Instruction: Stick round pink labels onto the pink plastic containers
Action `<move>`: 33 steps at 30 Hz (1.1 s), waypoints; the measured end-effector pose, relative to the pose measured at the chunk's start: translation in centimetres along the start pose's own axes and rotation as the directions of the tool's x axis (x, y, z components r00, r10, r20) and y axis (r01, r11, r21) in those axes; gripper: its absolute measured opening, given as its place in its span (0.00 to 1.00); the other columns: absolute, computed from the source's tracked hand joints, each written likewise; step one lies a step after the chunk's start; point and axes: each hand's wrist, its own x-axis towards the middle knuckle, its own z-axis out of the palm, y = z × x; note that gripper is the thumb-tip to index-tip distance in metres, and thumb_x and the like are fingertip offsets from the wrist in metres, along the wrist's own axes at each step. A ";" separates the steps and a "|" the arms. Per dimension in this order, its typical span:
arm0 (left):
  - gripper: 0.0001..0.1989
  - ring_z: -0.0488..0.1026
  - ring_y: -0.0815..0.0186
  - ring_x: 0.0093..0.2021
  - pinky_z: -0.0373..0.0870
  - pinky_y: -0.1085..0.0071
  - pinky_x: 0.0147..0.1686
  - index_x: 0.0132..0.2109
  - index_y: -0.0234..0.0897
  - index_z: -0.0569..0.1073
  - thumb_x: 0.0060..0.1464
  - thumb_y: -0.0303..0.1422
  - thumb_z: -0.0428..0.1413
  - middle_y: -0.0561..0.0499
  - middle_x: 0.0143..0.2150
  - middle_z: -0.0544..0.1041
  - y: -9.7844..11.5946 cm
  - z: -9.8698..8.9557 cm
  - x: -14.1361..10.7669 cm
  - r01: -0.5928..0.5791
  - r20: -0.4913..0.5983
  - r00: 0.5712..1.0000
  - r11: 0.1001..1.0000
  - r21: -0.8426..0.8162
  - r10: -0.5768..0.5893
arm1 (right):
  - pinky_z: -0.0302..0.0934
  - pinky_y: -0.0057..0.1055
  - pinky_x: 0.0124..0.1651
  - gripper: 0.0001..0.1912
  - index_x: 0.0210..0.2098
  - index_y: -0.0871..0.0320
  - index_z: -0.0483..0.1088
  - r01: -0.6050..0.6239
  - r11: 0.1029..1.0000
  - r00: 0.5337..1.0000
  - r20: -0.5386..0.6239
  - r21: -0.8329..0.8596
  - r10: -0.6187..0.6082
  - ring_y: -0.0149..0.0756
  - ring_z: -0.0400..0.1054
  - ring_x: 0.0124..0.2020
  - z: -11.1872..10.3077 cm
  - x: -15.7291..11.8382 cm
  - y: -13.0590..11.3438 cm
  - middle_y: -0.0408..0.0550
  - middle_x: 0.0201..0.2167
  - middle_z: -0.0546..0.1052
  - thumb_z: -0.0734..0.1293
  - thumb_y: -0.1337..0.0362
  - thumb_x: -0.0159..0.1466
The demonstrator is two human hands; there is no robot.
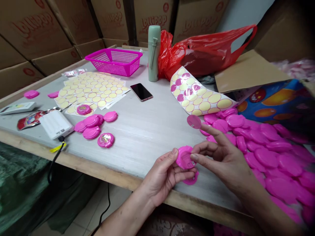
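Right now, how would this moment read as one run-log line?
left hand: holding pink case | right hand: thumb at the case, round sticker on index fingertip | nearby: heap of pink cases, sticker sheet

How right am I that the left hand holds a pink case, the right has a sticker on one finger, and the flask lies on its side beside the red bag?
The flask is wrong: the head view shows it standing upright beside the red bag. The rest holds: the left hand has a pink case, the right hand a sticker on one finger.
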 end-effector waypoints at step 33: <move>0.16 0.81 0.65 0.36 0.81 0.69 0.40 0.50 0.24 0.78 0.64 0.35 0.56 0.36 0.46 0.82 0.3 0.5 -0.5 0.014 -0.055 0.998 1.000 0.002 -0.014 | 0.72 0.36 0.47 0.45 0.68 0.33 0.52 0.224 0.921 0.973 0.014 -0.318 -0.231 0.29 0.73 0.36 1.2 -1.0 -0.1 0.40 0.48 0.73 0.71 0.73 0.61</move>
